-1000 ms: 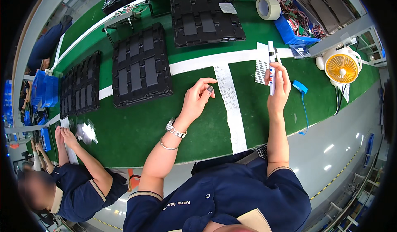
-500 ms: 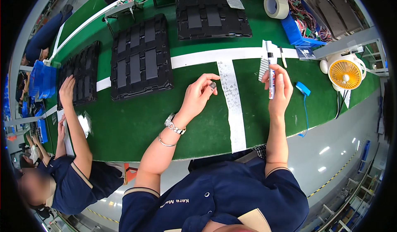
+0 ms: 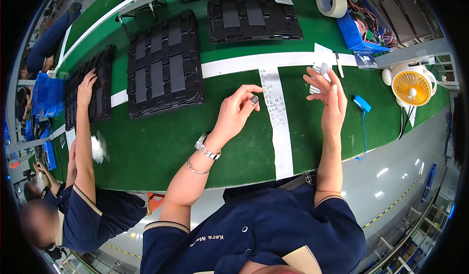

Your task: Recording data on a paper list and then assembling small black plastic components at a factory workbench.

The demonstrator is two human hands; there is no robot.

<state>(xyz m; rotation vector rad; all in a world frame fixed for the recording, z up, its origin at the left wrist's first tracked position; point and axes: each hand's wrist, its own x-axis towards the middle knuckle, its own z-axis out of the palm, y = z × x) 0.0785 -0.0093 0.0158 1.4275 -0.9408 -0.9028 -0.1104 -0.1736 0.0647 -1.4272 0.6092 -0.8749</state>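
My left hand point(image 3: 234, 112) is held above the green bench, its index finger stretched forward. A small dark grey square piece point(image 3: 254, 99) is pinched at its thumb. Farther right, my right hand point(image 3: 328, 94) has its fingers spread beside a white sheet with rows of small black marks point(image 3: 316, 81). A pale, rounded thing shows behind these fingers; I cannot make out what it is. The marker itself cannot be clearly seen. Between my hands runs a white paper strip point(image 3: 277, 122) with handwriting on it.
Black trays point(image 3: 166, 68) stand at the back and left. A co-worker's hand point(image 3: 85, 88) touches the leftmost tray. To the right are a white-handled tool point(image 3: 339, 66), a blue corded strap point(image 3: 361, 104), a yellow fan point(image 3: 412, 88), a tape roll point(image 3: 331, 2) and a blue wire bin point(image 3: 359, 42).
My right hand no longer shows the white marker it held upright; its fingers have spread. My left hand stays nearly in place. The co-worker's hand has moved farther over the tray.
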